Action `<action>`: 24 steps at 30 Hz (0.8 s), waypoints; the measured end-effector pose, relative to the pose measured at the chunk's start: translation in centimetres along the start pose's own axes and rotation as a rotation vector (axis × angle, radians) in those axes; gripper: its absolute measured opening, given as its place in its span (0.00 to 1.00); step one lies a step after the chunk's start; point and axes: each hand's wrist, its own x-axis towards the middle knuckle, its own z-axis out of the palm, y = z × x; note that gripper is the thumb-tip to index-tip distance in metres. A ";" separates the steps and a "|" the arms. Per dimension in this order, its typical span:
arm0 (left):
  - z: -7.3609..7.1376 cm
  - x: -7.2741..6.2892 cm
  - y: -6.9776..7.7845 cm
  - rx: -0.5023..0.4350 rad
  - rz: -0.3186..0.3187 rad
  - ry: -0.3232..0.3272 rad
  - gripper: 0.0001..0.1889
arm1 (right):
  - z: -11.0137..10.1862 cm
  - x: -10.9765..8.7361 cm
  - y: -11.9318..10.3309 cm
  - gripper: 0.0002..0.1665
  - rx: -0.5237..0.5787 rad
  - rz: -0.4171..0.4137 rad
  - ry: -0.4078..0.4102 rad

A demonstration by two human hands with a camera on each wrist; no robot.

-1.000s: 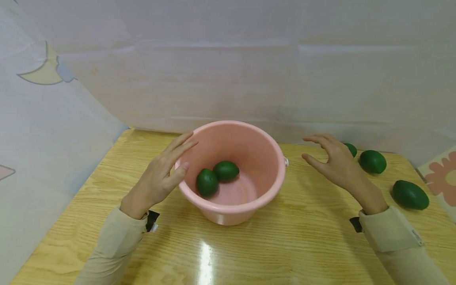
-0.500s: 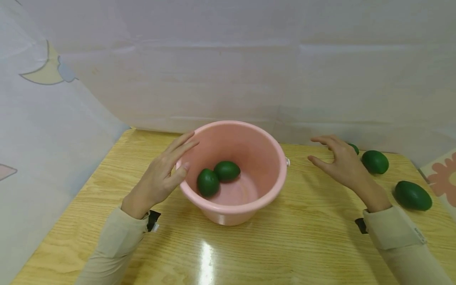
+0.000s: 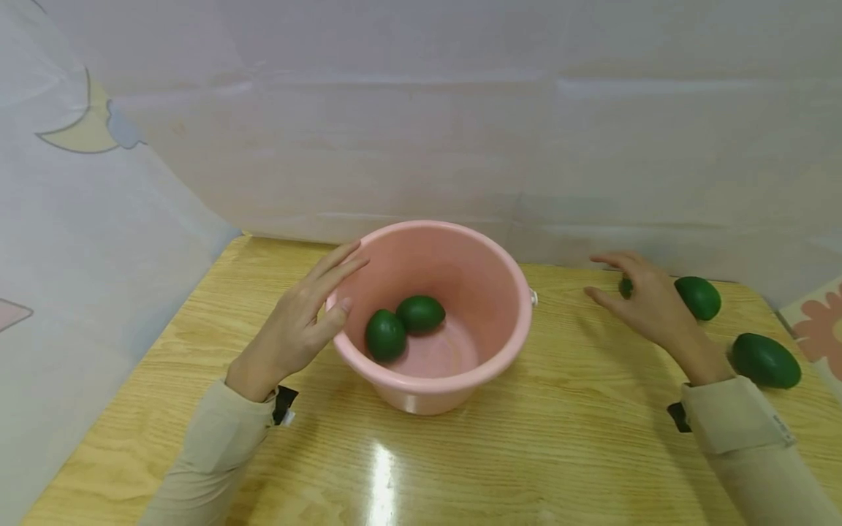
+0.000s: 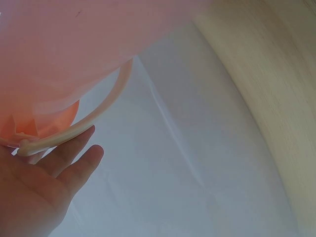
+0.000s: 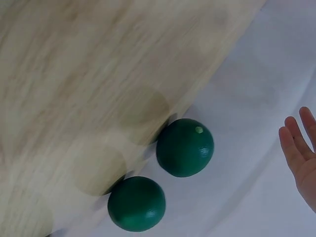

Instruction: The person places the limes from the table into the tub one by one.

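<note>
A pink bucket [image 3: 424, 387] stands on the table, with two dark green avocados [image 3: 385, 336] inside. My left hand [image 3: 289, 332] is at its left rim, fingers extended and overlapping the opening in the head view. The left wrist view has those fingers [image 4: 79, 168] beside the pale bucket handle [image 4: 106, 103]. To the right, my right hand [image 3: 641, 299] hovers over the table with fingers spread and slightly bent, holding nothing. One avocado [image 3: 625, 286] shows partly behind that hand, between thumb and fingers in this view. Two other avocados, one behind [image 3: 699, 298] and one nearer [image 3: 766, 361], lie farther right.
The wood-grain table [image 3: 526, 453] ends at the back against a pale hanging sheet [image 3: 421, 146], which also covers the left side. A printed flower [image 3: 822, 321] decorates the covering at the right.
My right hand has moved right, away from the bucket and toward the avocados; the rearmost one now shows between its thumb and fingers. The left hand stays at the rim.
</note>
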 end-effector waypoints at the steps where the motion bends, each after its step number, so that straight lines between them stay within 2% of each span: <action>1: 0.0 0.0 0.0 0.000 0.001 0.000 0.28 | 0.0 0.0 0.2 0.33 0.004 -0.002 0.003; 15: 0.0 0.0 0.0 -0.003 -0.011 -0.002 0.29 | 0.2 -0.5 2.3 0.33 0.061 0.007 0.033; 24: 0.1 -0.1 -0.1 -0.007 -0.016 -0.005 0.29 | 0.4 -0.8 3.4 0.36 0.062 0.054 0.031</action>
